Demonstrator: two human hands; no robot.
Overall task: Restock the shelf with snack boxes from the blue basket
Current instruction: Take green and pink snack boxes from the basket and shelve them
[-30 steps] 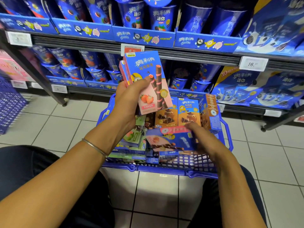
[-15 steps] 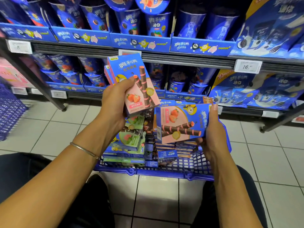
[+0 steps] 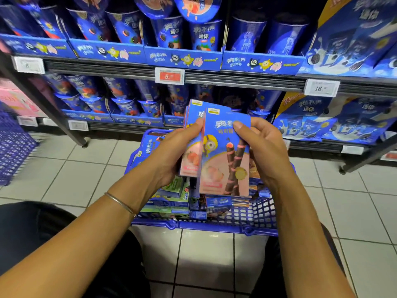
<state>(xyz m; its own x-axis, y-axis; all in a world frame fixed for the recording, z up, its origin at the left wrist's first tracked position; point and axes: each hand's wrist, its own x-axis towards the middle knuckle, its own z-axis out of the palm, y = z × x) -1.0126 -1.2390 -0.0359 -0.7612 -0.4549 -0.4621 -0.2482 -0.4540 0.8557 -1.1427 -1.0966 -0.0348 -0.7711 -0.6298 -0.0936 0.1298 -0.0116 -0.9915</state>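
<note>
A blue basket (image 3: pixel 253 220) sits on the tiled floor between my knees, packed with several snack boxes (image 3: pixel 171 190). Above it I hold a small upright stack of blue-and-pink strawberry wafer boxes. My left hand (image 3: pixel 171 153) grips the rear boxes (image 3: pixel 190 160) from the left. My right hand (image 3: pixel 262 151) grips the front box (image 3: pixel 223 160) from the right, its thumb pressed on the box face. The front box lies against the stack.
A dark metal shelf (image 3: pixel 236 79) stands close ahead, its two tiers full of blue cookie cups and bags, with price tags (image 3: pixel 169 75) on the rails. A purple crate (image 3: pixel 12 145) is at the left edge. Pink boxes (image 3: pixel 15 100) fill the far-left shelf.
My right hand lifted a strawberry box out of the basket, turned it upright and brought it against the boxes in my left hand. The view moved closer to the shelf.
</note>
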